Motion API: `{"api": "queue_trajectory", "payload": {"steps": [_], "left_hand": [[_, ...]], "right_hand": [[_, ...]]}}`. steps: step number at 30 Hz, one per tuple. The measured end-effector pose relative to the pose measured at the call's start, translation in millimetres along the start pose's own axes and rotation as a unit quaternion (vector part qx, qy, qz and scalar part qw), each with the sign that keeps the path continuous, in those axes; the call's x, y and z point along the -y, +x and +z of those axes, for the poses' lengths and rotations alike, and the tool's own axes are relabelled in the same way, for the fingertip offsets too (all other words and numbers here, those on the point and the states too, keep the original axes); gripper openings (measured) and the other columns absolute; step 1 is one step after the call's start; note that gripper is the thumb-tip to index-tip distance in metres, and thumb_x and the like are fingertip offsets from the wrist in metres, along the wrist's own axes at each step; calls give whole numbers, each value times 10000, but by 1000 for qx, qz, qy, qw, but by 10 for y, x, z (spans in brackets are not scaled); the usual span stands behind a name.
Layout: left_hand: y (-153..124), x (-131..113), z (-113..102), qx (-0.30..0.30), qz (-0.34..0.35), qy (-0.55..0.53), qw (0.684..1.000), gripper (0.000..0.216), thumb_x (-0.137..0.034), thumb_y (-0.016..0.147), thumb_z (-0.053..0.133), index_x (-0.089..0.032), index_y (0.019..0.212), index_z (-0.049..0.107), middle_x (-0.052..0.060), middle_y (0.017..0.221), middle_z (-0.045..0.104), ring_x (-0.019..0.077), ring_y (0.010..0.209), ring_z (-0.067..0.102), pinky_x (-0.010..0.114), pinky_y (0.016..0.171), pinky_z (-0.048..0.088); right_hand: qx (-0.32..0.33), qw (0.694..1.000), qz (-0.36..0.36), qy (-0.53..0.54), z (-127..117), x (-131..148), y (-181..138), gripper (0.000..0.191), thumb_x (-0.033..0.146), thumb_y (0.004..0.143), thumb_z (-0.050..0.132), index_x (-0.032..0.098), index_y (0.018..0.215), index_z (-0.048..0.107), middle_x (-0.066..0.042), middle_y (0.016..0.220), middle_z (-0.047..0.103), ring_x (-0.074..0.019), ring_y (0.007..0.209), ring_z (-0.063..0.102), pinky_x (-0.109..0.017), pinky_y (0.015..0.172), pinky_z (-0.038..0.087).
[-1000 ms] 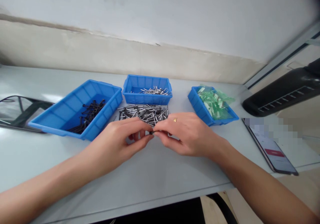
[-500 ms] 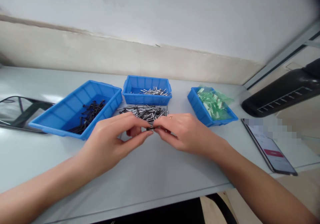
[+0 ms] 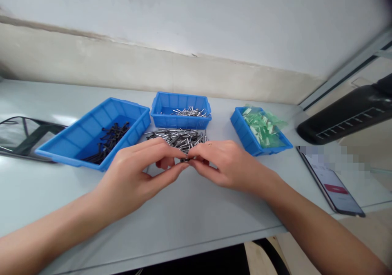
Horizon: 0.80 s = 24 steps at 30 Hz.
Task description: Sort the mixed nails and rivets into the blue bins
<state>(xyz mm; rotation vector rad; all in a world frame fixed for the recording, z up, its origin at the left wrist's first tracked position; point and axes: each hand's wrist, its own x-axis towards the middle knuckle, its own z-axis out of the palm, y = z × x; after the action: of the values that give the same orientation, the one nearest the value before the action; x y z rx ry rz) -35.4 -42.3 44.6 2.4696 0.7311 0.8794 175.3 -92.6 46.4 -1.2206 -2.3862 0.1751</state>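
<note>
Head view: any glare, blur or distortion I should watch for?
In the head view, the small dark piece between the left hand and right hand is too soft to make out; there too, pale glare on the table at left, black bottle leaning, probably wide-angle stretch, and pixelated blocks beside the phone.

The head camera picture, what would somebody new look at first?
Probably the left grip and right grip, meeting in the middle at a small dark piece. Just beyond lies a shiny heap of thin metal pieces, with a blue bin behind it. Farther right, bright green packets fill another blue bin.
</note>
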Motion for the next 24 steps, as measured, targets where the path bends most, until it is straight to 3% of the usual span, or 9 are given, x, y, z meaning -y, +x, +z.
{"api": "queue_trajectory", "payload": {"steps": [9, 15, 24], "left_hand": [[34, 16, 10, 48, -51, 1, 998, 127, -316, 866, 563, -221, 829, 637, -31, 654, 591, 99, 592, 536, 186, 543, 419], [40, 32, 30, 88, -29, 8, 996, 133, -262, 859, 528, -204, 805, 635, -39, 635, 571, 83, 561, 513, 177, 529, 402], [41, 21, 26, 94, -26, 4, 995, 152, -259, 862, 522, -195, 786, 638, -38, 632, 576, 83, 560, 514, 177, 540, 407]], "right_hand": [[-94, 995, -19, -18, -51, 2, -9, 123, 235, 934, 486, 173, 932, 593, 21, 692, 629, -91, 618, 558, -209, 606, 400], [-95, 992, -80, -6, 3, 11, -10, 96, 201, 930, 489, 185, 949, 582, 23, 727, 665, -93, 638, 589, -214, 618, 418], [-75, 994, -82, -16, 5, -8, -26, 113, 205, 930, 495, 166, 952, 598, 7, 776, 682, -107, 685, 603, -226, 649, 423]]}}
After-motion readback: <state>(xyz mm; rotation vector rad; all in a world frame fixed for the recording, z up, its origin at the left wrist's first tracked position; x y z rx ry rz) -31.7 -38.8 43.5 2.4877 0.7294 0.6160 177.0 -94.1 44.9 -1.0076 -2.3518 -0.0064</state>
